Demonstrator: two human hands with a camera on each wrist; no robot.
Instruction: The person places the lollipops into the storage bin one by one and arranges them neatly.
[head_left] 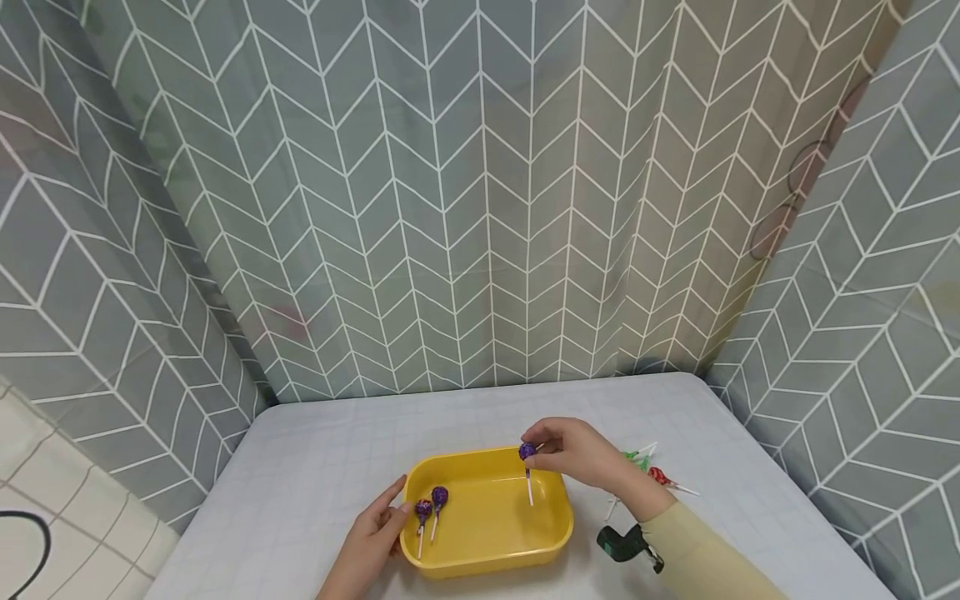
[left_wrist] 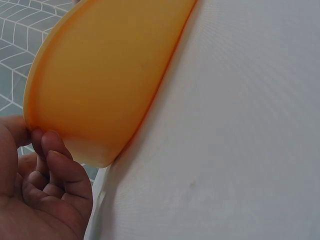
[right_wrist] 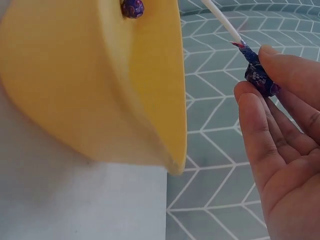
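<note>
A yellow plastic tray (head_left: 487, 521) stands on the white table. My left hand (head_left: 369, 533) grips its left end, thumb at the rim and fingers outside; the left wrist view shows those curled fingers (left_wrist: 70, 172) against the wall. Above the tray's right part, my right hand (head_left: 573, 454) pinches a purple-wrapped lollipop (head_left: 527, 451) by its head, the white stick pointing down. Thumb and fingertips hold that lollipop (right_wrist: 260, 77) in the right wrist view. Two more purple lollipops (head_left: 439, 497) lie side by side at the tray's left end.
Right of the tray, partly behind my right forearm, lie green lollipops (head_left: 641, 460) and a red lollipop (head_left: 658, 476). A dark device (head_left: 622, 546) sits by the right sleeve. Patterned grey curtains (head_left: 495, 208) hang behind and beside the white table (head_left: 300, 467).
</note>
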